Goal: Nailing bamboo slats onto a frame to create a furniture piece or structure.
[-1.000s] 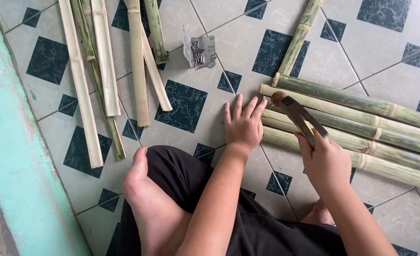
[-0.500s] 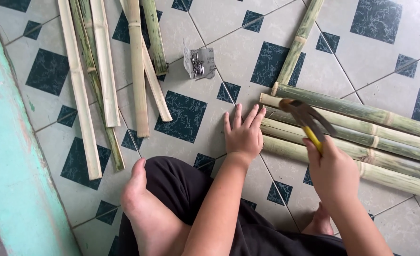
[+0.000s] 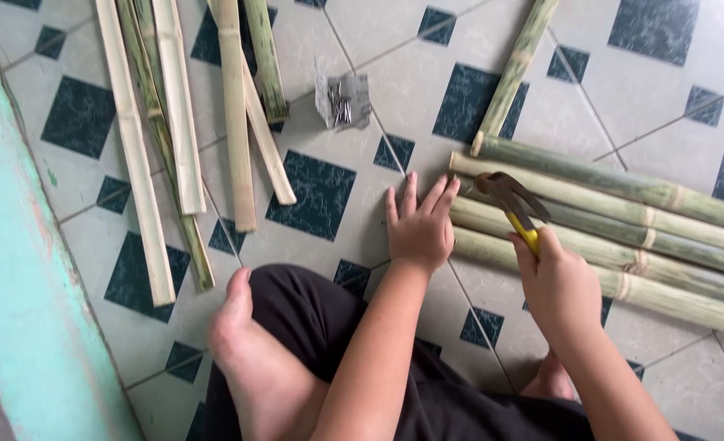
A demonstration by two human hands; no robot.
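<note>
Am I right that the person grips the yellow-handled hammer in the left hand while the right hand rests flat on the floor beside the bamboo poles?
Not quite: the hands are swapped. The head view shows the right hand gripping the hammer, while the left hand rests flat on the floor beside the bamboo poles.

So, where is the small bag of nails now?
In the head view, the clear bag of nails lies on the tiled floor at upper centre, beyond the left hand, right of the split bamboo strips.

Home floor: patterned tiles, bamboo poles
</note>
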